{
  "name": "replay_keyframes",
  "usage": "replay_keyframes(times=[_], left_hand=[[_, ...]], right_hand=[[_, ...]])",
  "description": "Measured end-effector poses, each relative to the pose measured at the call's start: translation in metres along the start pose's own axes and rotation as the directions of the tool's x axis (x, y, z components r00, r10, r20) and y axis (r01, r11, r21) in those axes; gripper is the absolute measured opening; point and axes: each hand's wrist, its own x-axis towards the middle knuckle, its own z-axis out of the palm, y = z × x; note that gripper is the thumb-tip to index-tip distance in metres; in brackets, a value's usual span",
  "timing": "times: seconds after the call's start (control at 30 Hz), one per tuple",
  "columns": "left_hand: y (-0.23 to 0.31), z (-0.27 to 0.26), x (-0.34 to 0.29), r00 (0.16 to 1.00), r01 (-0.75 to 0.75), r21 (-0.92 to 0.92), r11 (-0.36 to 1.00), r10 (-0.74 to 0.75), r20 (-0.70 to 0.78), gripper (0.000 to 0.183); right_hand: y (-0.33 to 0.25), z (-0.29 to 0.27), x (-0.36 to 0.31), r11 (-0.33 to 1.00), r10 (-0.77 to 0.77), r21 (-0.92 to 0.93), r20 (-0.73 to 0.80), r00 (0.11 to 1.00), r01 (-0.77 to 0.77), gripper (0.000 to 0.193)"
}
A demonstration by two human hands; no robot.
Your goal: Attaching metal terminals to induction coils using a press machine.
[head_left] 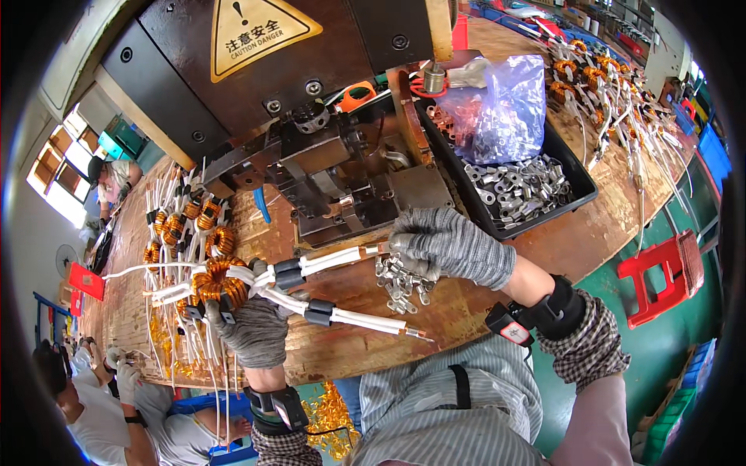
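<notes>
Left hand (252,332): It wore a grey glove, and its grip was closed around a copper coil (221,281) and its wires.
Right hand (458,247): It wore a grey glove too. Its grip was narrow, with the fingers bunched at a bare wire tip (373,249) (I cannot tell if something tiny was tucked inside).
Coil: It was up over the left part of the table (466,314), near a bunch of other coils (172,227).
White wires (330,262): Two bundles stuck out from the coil to the right, one above the other, each with a black sleeve (318,312) around it.
Machine (334,175): It was big, dark and made of metal, and it stood just past the hands. A yellow sign (260,39) was on its front.
Silver bits (400,289): A little heap lay on the table, just below the right hand.
Black tray (566,151): It sat right of the machine, with silver rings (517,190) and a plastic bag (517,116) in it.
Red stool (660,279): It stood on the right, over a green floor (579,287).
</notes>
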Motion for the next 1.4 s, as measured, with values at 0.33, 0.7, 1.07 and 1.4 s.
replay_keyframes(times=[0.33,0.7,1.07,1.4], left_hand=[[0.005,-0.019,0.013,1.0,-0.006,-0.102,0.995,0.007,0.002,0.065],[0.011,-0.004,0.036,0.983,0.025,-0.042,0.999,-0.032,-0.178,0.068],[0.009,-0.008,0.041,0.973,0.048,-0.062,0.997,-0.061,-0.224,0.069],[0.01,-0.011,0.042,0.97,0.045,-0.061,0.997,-0.059,-0.235,0.068]], right_hand=[[0.003,0.001,0.026,0.963,0.171,0.221,-0.068,0.983,-0.152,0.015],[-0.015,-0.006,0.062,0.965,0.26,0.006,-0.117,0.959,-0.261,0.019],[-0.013,-0.005,0.072,0.956,0.263,-0.092,-0.154,0.952,-0.279,0.02],[-0.018,-0.006,0.075,0.919,0.322,-0.182,-0.163,0.933,-0.349,0.021]])
